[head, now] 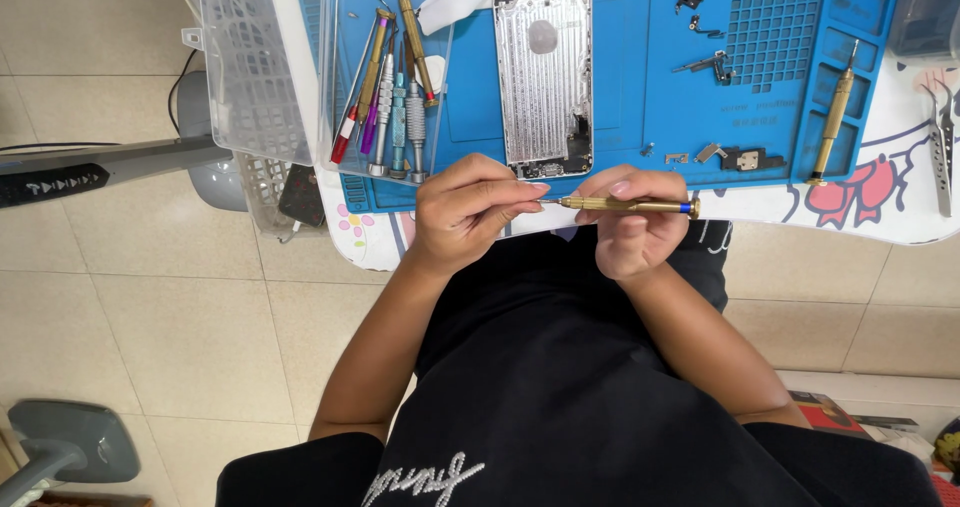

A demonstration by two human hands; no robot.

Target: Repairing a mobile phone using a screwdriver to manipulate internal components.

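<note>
- The right hand [632,222] pinches a gold screwdriver [625,205] with a blue band, holding it level just below the desk [890,217] edge.
- The left hand [468,210] meets its tip, the fingertips pressed together around it; whether a small part sits there cannot be told.
- At 12 o'clock from the hands, an opened silver phone housing [545,72] lies on a blue work mat [640,67].
- At 10 o'clock, a clear tray [345,162] holds several screwdrivers [392,97].
- At 2 o'clock, another gold screwdriver [834,117] rests in the mat's side slot; tweezers [942,147] lie at 3 o'clock.
</note>
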